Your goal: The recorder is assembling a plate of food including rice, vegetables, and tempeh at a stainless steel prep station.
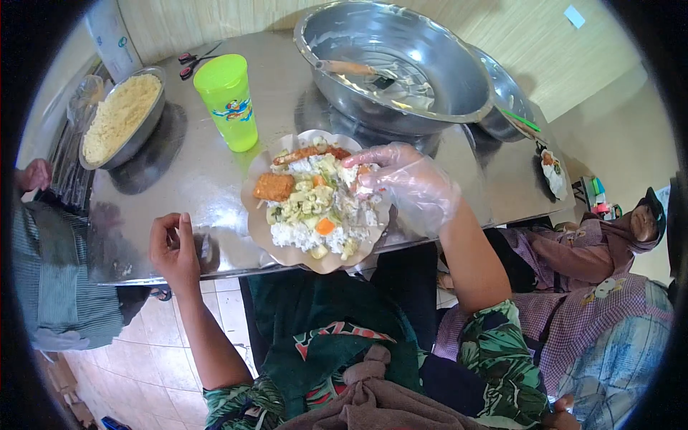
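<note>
A scalloped, pale plate (259, 228) lies at the table's near edge. It holds white rice (287, 234), chopped vegetables (308, 203) with orange pieces, a browned fried square (274, 187) and a long reddish-brown piece (312, 153) along the far side. My right hand (401, 179), in a clear plastic glove, reaches over the plate's right side, its fingers closed on some rice. A reddish bit shows by the fingertips, too small to name. Bare and loosely curled, my left hand (174, 247) rests at the table edge left of the plate, with nothing visible in it.
Behind the plate stand a green lidded cup (228, 104), scissors (192, 64) and a big steel basin (459, 97) with a wooden-handled tool (351, 68). A bowl of pale yellow crumbs (125, 115) sits far left. People are close on both sides, including one seated person (573, 251).
</note>
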Tool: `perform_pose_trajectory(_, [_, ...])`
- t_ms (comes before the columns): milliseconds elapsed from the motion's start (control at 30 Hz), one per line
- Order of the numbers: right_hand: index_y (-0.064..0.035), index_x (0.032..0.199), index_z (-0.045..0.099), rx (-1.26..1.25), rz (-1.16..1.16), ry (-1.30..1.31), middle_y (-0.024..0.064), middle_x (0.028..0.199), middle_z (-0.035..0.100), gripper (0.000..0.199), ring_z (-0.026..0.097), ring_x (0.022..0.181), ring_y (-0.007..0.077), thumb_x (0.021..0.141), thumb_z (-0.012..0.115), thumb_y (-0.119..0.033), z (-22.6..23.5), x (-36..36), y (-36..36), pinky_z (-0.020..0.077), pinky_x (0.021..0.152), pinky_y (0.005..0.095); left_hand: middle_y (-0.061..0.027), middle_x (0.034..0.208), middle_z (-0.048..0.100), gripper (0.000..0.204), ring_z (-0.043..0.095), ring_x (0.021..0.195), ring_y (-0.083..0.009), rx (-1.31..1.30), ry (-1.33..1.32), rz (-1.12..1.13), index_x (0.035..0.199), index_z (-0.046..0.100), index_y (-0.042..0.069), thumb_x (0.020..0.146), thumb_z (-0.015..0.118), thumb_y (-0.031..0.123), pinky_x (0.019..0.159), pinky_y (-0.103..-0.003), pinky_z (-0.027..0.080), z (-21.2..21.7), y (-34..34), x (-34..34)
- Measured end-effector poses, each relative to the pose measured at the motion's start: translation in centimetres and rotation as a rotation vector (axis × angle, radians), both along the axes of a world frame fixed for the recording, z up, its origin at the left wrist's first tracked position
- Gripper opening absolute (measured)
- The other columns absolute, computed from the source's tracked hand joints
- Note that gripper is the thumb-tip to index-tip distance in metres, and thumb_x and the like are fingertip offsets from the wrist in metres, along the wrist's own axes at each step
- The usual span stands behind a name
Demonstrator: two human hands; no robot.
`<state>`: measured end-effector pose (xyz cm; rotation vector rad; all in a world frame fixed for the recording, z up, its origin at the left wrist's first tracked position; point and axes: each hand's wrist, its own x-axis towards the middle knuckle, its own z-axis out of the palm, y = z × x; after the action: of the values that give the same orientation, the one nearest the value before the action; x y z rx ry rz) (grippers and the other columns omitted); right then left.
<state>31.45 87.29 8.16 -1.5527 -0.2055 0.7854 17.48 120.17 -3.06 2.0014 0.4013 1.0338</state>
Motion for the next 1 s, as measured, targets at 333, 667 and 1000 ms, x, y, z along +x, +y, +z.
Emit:
perform_pose_trajectory(333, [0.0138,0.117,0.062,0.193,0.053,0.066,0.0214,0.114,0.067,0.035,0.067,0.104,0.0226,0.088,0.063,-0.006,2.7,0.3,1.3,0.0527,0.093,0.0323,0.0006,0.074,0.052,0.012,0.039,0.064,-0.0082,0.043,0.017,-0.020,0.081,0.059,0.003,0.091,0.065,0.007,0.056,-0.024,0.029,0.2,-0.1,0.1])
perform_pose_trajectory(667, [0.0031,0.113,0.062,0.405,0.326,0.057,0.0149,0.114,0.064,0.027,0.062,0.108,0.0206,0.089,0.051,0.003,5.5,0.4,3.5,0.0500,0.091,0.0298,-0.0003,0.075,0.052,0.017,0.042,0.067,-0.0110,0.101,0.100,-0.023,0.080,0.057,0.002,0.092,0.065,0.011,0.061,-0.025,0.031,-0.2,0.7,0.1])
perform_pose_trajectory(1000, [0.0092,0.118,0.057,0.475,0.282,-0.042,0.0225,0.112,0.065,0.027,0.067,0.103,0.0307,0.091,0.056,0.011,4.4,1.2,4.5,0.0540,0.091,0.0407,-0.0049,0.077,0.051,0.014,0.045,0.072,-0.0159,0.072,0.153,-0.008,0.080,0.056,0.000,0.090,0.063,0.007,0.064,-0.029,0.034,-0.9,0.6,-0.3])
